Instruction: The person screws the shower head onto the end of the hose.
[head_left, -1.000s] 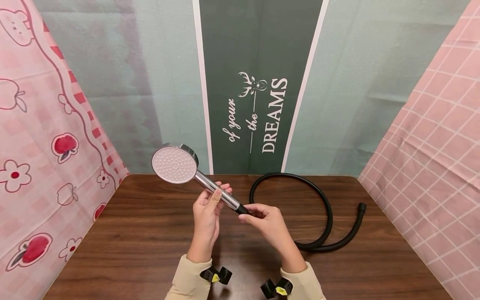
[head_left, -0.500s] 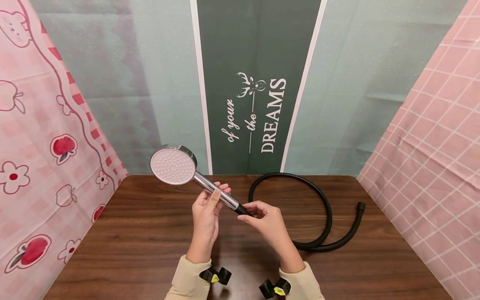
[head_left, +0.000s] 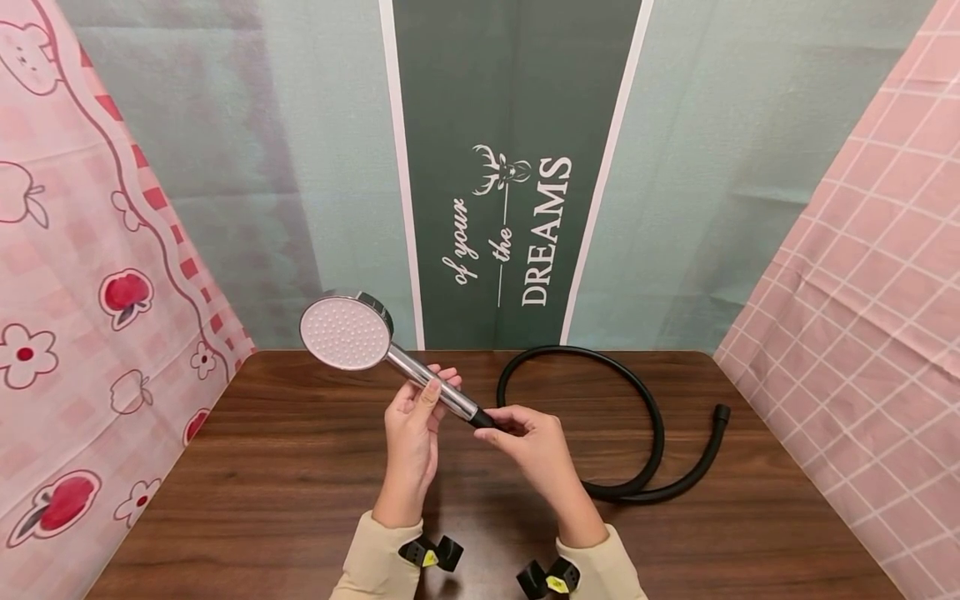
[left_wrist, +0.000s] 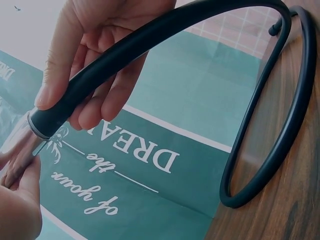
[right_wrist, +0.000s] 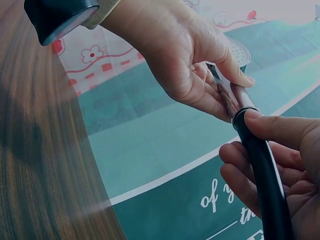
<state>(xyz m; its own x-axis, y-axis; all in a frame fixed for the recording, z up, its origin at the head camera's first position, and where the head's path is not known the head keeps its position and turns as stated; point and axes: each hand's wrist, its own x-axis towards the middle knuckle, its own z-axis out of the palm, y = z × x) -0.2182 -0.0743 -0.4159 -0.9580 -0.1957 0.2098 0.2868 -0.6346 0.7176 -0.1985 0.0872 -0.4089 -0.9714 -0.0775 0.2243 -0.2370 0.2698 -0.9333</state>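
Note:
A chrome shower head (head_left: 347, 333) with a round white spray face is held tilted above the table, its face at the upper left. My left hand (head_left: 415, 425) grips its chrome handle, thumb on top and fingers beneath. At the handle's lower end my right hand (head_left: 534, 442) pinches the black end of a hose (left_wrist: 110, 62) between thumb and fingers. In the right wrist view the hose end (right_wrist: 250, 127) meets the handle's rim with no gap showing; whether it is threaded on is hidden. The rest of the black hose (head_left: 660, 417) loops down onto the table.
The hose's free end with its black fitting (head_left: 722, 414) lies at the right of the brown wooden table (head_left: 285, 500). A green printed cloth (head_left: 517, 83) hangs behind, with pink patterned cloths at both sides. Small black cameras sit on both wrists.
The shower head and both hands have shifted very slightly left in the head view. The left hand keeps its grip on the handle, and the right keeps pinching the hose end.

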